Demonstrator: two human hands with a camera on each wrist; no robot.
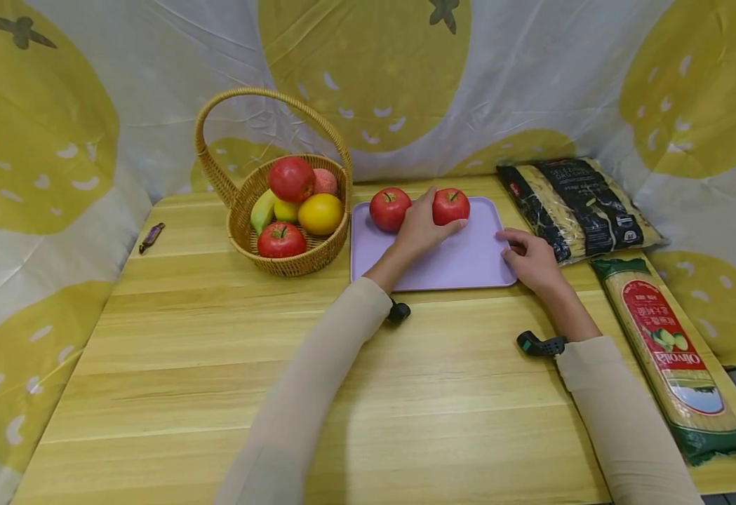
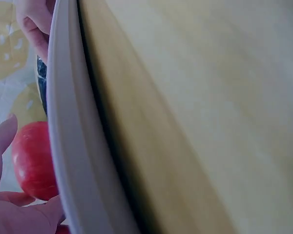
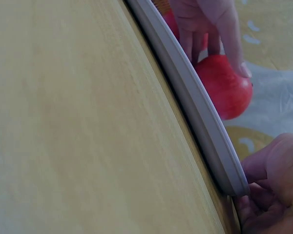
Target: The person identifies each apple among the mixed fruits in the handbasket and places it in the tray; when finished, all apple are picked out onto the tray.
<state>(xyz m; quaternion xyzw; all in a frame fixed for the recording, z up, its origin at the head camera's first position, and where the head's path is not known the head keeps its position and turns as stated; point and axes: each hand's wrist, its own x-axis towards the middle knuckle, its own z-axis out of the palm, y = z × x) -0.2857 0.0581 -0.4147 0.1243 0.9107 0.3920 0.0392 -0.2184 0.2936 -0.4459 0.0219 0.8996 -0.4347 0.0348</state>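
"So, how is the left hand (image 1: 419,228) occupied?"
"Between its thumb and fingers the right apple (image 1: 451,206) is gripped, toward the far side of the lilac tray (image 1: 462,265); just beside that hand, the left apple (image 1: 388,210) is seen"
"And the right hand (image 1: 532,261)?"
"The tray's right edge is pinched by it; a pasta bag (image 1: 572,207) is laid close by; fruit (image 1: 320,214) is held in a wicker basket (image 1: 311,265), left of the tray"

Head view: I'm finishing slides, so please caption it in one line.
Left hand around a red apple, right hand at the edge of the purple tray, fruit basket alongside.
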